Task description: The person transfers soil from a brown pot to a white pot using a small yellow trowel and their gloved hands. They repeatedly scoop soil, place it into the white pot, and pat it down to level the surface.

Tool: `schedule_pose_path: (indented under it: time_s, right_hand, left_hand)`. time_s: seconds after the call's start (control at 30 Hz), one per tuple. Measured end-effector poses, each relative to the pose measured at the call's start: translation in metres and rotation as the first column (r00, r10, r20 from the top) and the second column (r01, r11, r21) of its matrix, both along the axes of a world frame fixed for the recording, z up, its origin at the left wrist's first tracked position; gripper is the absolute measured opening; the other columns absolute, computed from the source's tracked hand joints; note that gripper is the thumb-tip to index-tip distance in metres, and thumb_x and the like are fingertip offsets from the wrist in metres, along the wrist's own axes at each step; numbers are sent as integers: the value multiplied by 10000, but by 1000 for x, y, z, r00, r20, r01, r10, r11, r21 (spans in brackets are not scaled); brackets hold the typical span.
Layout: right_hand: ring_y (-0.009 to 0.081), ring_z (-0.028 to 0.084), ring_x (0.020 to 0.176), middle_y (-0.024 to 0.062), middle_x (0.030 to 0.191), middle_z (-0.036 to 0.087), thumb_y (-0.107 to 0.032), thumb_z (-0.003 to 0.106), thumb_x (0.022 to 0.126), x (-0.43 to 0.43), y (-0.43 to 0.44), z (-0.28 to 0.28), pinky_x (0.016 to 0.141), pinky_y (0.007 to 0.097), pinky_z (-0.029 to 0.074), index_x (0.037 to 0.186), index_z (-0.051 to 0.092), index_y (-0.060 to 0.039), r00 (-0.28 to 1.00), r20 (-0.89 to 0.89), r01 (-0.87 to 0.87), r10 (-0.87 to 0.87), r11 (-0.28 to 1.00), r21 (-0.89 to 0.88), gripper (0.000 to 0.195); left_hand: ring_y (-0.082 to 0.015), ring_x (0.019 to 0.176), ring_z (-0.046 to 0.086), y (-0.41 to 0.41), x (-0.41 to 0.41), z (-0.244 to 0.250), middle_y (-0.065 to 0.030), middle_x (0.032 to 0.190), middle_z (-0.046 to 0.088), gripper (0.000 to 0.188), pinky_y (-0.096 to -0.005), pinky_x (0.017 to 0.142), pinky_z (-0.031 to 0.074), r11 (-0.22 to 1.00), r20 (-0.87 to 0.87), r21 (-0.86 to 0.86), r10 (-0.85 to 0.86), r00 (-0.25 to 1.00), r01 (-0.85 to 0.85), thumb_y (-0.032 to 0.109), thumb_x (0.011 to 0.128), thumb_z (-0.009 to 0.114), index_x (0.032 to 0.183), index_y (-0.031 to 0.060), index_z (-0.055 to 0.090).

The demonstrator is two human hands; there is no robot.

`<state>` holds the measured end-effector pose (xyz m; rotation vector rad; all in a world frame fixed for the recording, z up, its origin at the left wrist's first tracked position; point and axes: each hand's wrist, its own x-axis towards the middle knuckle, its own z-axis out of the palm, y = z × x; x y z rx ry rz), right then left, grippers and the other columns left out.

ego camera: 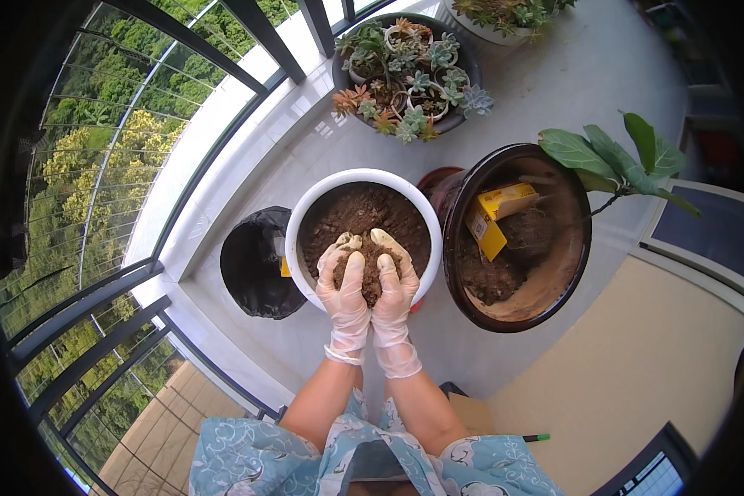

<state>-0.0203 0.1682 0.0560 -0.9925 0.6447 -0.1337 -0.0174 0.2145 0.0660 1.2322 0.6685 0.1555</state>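
Note:
Both hands wear thin translucent gloves and are cupped side by side over a round white plant pot (435,242). My left hand (342,273) and my right hand (394,273) together hold a heap of loose brown soil (369,263) between them. Their heels touch near the pot's front rim, and the thumbs lie on top of the heap. More crumbly soil (359,208) fills the pot behind the fingers. Whether the fingertips touch that soil cannot be told.
A bin lined with a black bag (254,266) stands left. At right, a large dark glazed pot (580,279) holds soil, a yellow box (487,232) and a leafy plant (620,161). Behind stands a basin of potted succulents (412,84). A metal railing (208,158) runs along the left.

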Motion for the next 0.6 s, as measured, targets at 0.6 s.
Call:
schedule_pose_path:
  time_s: [0.6]
  right_hand:
    - [196, 586, 1075, 105, 1207, 632, -72, 513, 934, -48, -217, 4, 980, 338, 467, 1180, 626, 24, 933, 65, 359, -355, 930, -76, 287]
  left_hand:
    - [-222, 1117, 566, -223, -33, -4, -120, 1183, 597, 151, -338, 992, 431, 930, 15, -170, -328, 945, 326, 48, 834, 707, 974, 0, 675]
